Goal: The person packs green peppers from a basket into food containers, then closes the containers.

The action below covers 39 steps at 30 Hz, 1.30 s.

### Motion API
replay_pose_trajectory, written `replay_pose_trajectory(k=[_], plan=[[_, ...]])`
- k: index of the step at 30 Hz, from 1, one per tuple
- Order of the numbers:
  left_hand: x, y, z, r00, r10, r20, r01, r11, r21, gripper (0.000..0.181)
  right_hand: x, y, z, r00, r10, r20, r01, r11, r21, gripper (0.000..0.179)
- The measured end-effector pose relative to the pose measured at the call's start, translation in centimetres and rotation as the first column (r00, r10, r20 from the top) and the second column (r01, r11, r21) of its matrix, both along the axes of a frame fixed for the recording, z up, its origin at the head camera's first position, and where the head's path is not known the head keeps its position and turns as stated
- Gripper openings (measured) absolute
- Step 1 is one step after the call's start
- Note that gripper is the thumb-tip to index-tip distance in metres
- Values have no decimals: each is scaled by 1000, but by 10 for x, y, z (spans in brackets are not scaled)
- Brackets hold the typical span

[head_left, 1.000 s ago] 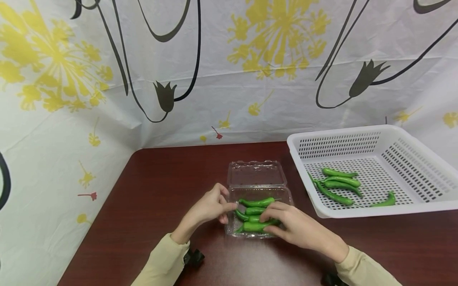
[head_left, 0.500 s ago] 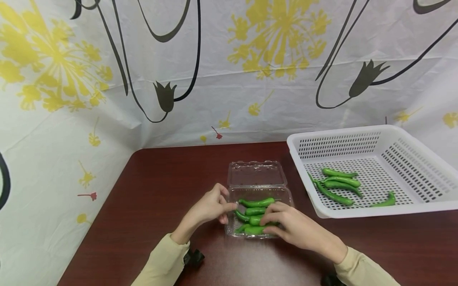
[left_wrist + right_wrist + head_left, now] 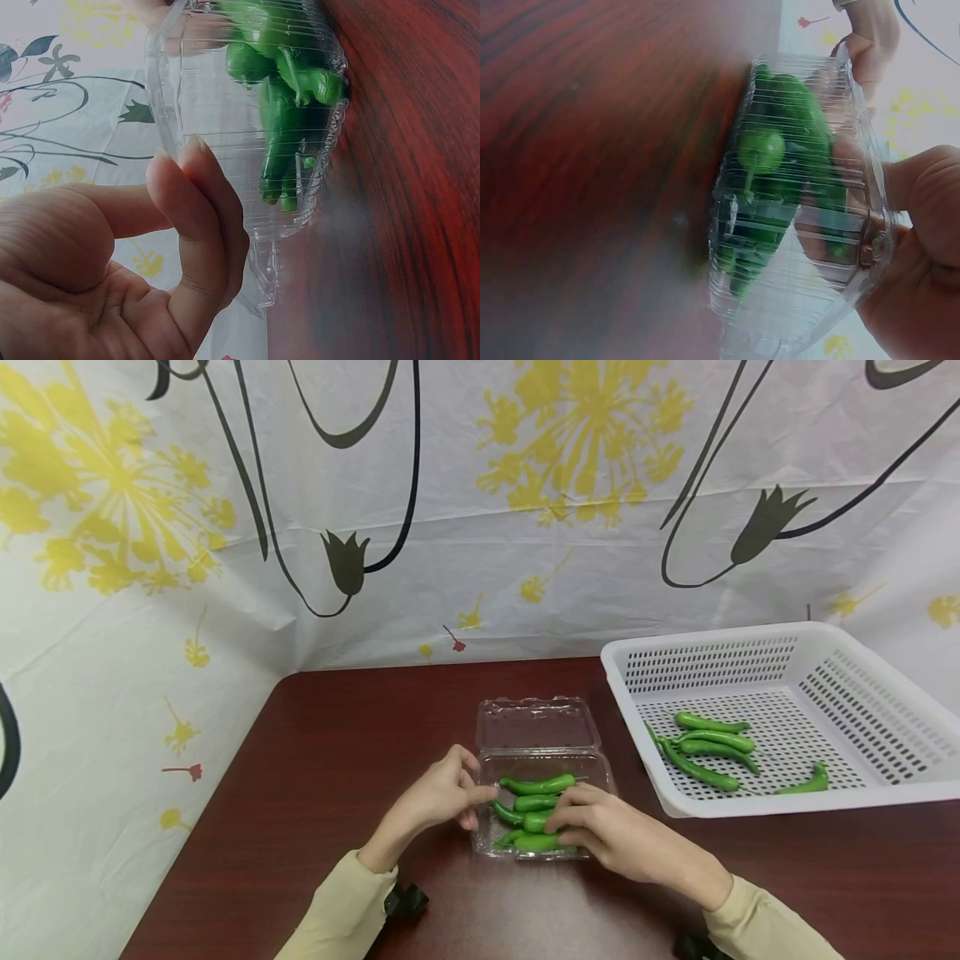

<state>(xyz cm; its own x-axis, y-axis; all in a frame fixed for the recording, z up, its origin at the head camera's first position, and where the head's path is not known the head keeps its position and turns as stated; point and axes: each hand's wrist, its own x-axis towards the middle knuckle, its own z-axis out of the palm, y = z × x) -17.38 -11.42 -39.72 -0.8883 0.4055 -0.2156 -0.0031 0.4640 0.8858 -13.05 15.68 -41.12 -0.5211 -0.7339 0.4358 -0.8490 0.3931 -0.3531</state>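
Note:
A hinged clear plastic container (image 3: 536,762), its lid laid back, holds several green chili peppers (image 3: 538,787). At its left side my left hand (image 3: 442,792) pinches the rim, thumb over the edge and fingers outside the wall. The left wrist view shows those fingertips (image 3: 196,146) right at the rim. My right hand (image 3: 615,831) reaches into the container's right half, fingers curled around a green chili pepper (image 3: 832,217) near the front. Through the ribbed wall, the right wrist view shows fingers behind this pepper. The right hand covers the right ends of several peppers.
A white perforated basket (image 3: 855,647) stands right of the container, with several loose green peppers (image 3: 712,745) inside. The dark red-brown table (image 3: 360,727) ends at a patterned white cloth (image 3: 465,577) behind and at the left.
The front pepper has shifted slightly toward the container's front wall under the right hand. The right thumb has moved slightly to the right. My left hand and the container have stayed put.

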Motion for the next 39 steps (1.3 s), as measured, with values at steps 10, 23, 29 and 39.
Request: replay_pose_trajectory(k=[10,23,29,39], plan=[[0,0,0,1000,-2,0,2,1000,-2,42,2,-4,-4,999,-43,32,44,998,-35,14],[2,0,2,1000,-3,-4,3,1000,-2,42,1,-2,-2,998,-52,-31,51,998,-39,13],[1,0,2,1000,-1,-2,1,1000,4,41,-2,-2,-2,998,-39,-56,37,999,-34,10],[1,0,1,1000,-3,-2,3,1000,11,41,0,-1,-3,998,-63,13,63,997,-33,5]])
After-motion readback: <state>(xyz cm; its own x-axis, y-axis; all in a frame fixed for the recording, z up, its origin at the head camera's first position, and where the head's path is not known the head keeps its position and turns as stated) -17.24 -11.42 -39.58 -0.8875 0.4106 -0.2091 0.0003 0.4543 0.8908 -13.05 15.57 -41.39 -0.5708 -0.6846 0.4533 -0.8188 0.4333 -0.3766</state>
